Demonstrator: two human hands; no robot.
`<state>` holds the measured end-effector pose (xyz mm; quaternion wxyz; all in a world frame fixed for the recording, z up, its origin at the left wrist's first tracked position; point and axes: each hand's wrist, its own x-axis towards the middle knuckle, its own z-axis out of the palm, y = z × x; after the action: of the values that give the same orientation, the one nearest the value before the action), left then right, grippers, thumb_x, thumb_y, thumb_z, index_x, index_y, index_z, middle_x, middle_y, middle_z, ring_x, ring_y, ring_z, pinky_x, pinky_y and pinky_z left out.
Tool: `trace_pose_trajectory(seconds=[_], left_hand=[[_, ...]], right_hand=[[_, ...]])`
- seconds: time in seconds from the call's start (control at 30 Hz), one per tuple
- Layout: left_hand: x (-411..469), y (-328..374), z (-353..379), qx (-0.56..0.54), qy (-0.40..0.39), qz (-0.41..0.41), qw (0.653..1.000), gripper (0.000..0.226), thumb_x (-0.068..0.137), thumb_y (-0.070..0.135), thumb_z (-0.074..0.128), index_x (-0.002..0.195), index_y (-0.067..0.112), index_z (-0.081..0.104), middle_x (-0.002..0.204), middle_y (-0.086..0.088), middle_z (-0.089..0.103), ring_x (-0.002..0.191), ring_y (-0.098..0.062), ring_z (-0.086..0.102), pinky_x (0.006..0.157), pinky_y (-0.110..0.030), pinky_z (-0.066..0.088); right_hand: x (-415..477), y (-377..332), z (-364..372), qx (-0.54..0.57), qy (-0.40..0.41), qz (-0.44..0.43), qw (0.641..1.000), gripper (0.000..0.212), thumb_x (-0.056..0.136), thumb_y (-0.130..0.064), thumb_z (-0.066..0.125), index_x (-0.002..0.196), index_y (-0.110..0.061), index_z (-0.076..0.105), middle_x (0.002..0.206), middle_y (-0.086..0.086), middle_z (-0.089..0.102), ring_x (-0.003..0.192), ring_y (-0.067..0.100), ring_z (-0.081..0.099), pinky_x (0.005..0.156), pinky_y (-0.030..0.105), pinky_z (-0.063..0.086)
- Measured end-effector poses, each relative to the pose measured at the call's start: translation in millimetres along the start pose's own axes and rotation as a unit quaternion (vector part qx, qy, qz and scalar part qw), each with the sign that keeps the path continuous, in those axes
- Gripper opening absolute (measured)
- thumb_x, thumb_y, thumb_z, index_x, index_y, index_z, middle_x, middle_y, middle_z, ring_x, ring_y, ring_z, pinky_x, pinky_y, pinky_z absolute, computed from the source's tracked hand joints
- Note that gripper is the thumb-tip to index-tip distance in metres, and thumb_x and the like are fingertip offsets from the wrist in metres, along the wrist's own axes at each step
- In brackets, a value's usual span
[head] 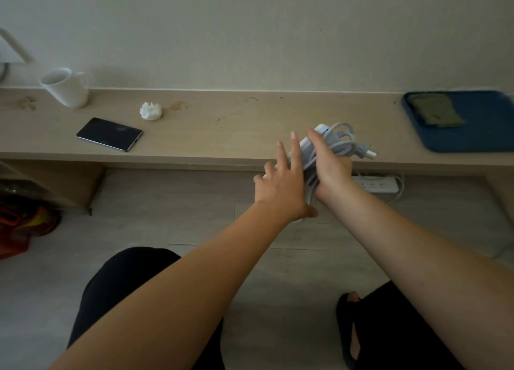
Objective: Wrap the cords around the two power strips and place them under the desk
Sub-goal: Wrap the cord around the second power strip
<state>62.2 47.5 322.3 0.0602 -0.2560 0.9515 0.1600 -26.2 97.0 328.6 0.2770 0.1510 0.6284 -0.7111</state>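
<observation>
Midway over the front edge of the desk (222, 124), two hands held a cord-wrapped white power strip (320, 129).
It was a slim white bar with its pale grey cord (342, 141) looped loosely about it, the loops bulging rightward and the plug (366, 154) jutting right, prongs bare. Its long axis ran from near-left to far-right, far end raised above the desktop, near end hidden between the wrists. The right hand (331, 167) gripped it from the right, fingers curled round bar and cord. The left hand (281, 186) lay against its left side, fingers straight and spread, pinching nothing. Both forearms reached forward. A second power strip (375, 184) lay flat on the floor under the desk, lengthwise left to right.
</observation>
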Motion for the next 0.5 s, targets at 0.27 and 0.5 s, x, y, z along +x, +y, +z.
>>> trace_pose_trajectory(seconds=[0.27,0.5], left_hand=[[4.5,-4.5,2.5,-0.031,0.016,0.020,0.999,0.122,0.080,0.036,0.084,0.164,0.013,-0.002,0.155,-0.018,0.038,0.135,-0.041,0.046,0.105,-0.054,0.049],[19.3,-27.8,-13.3,0.065,0.011,0.118,0.991,0.102,0.093,0.042,0.070,0.165,0.015,0.002,0.145,-0.020,0.046,0.124,-0.038,0.052,0.094,-0.051,0.052]], right_hand=[[11.6,-11.5,-2.8,0.005,0.024,-0.009,1.000,0.050,0.063,-0.040,0.095,0.097,-0.019,0.065,0.090,0.002,0.078,0.071,0.021,0.077,0.062,0.036,0.062],[21.1,-17.1,-7.5,-0.003,0.018,0.010,1.000,0.058,0.062,-0.044,0.093,0.105,-0.018,0.065,0.094,0.002,0.077,0.074,0.021,0.077,0.058,0.034,0.061]])
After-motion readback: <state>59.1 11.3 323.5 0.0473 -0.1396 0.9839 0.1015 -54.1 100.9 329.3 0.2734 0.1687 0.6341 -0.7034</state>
